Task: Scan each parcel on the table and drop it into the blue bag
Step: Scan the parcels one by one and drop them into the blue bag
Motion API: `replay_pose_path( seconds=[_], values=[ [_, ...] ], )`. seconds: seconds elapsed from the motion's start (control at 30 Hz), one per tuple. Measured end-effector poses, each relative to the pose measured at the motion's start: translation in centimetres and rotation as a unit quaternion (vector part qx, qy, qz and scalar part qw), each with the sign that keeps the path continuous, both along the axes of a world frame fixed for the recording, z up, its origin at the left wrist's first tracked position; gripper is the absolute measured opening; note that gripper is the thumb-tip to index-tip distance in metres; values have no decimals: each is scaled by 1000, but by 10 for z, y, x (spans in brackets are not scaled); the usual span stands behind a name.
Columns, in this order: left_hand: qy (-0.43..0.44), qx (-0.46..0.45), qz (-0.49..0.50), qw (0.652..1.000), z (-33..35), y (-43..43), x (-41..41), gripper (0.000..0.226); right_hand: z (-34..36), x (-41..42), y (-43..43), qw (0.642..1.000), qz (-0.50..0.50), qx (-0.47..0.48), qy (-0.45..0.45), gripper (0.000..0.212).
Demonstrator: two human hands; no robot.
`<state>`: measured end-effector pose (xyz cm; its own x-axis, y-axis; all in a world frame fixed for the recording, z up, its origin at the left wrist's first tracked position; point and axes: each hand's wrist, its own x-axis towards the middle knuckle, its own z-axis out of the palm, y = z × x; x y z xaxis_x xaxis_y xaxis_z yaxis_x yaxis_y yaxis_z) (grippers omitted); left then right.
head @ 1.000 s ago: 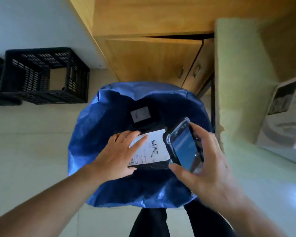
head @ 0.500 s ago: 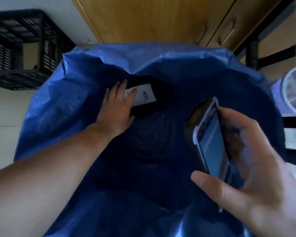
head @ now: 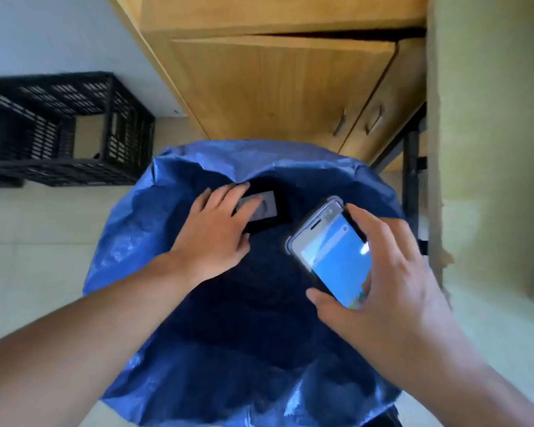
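Observation:
The blue bag (head: 127, 241) stands open on the floor below me. Deep inside it lies a dark parcel (head: 267, 208) with a pale label, dim in the bag's shadow. My left hand (head: 213, 238) hovers over the bag's mouth with its fingers spread, the fingertips overlapping the parcel's near edge; it grips nothing that I can see. My right hand (head: 392, 288) holds a handheld scanner (head: 333, 260) with a lit blue screen over the right side of the bag.
A black slatted crate (head: 59, 131) sits on the tiled floor at the left. A wooden cabinet (head: 275, 87) with two handles stands behind the bag. The pale green table (head: 487, 149) and its black leg (head: 410, 180) run along the right.
My left hand carried the labelled parcel down into the bag; the parcel now lies at the bottom and the fingers have spread. The right hand kept hold of the scanner.

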<state>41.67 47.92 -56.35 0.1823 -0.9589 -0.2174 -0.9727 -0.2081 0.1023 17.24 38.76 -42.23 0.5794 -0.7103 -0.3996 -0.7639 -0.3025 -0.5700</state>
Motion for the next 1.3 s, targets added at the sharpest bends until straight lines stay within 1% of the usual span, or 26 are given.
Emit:
replay_pose_path(
  seconds=[0.17, 0.4, 0.53, 0.67, 0.83, 0.97, 1.1, 1.2, 1.3],
  values=[
    [-12, -37, 2, 999, 73, -13, -8, 70, 62, -6, -19, 998, -18, -64, -1, 98],
    [-41, -103, -12, 994, 216, -34, -27, 69, 160, -32, -27, 993, -34, -113, 30, 96],
    [-40, -144, -22, 988, 288, -38, -53, 70, 208, -56, -25, 987, -47, -150, 28, 94],
    [-36, -172, -42, 984, 339, -47, -84, 75, 246, -85, -25, 983, -71, -165, 30, 98],
    [-31, -184, -97, 978, 381, -86, -142, 78, 279, -151, -32, 973, -132, -187, 32, 98],
    [-29, -195, -151, 969, 394, -127, -196, 81, 292, -215, -53, 961, -182, -205, 43, 100],
    [-22, -194, -184, 963, 406, -175, -266, 86, 294, -289, -82, 949, -228, -205, 70, 102],
    [-22, -167, -212, 963, 405, -216, -324, 91, 288, -349, -111, 944, -263, -188, 72, 101],
    [5, -156, -217, 964, 396, -256, -383, 89, 277, -406, -139, 936, -298, -169, 77, 102]
  ],
)
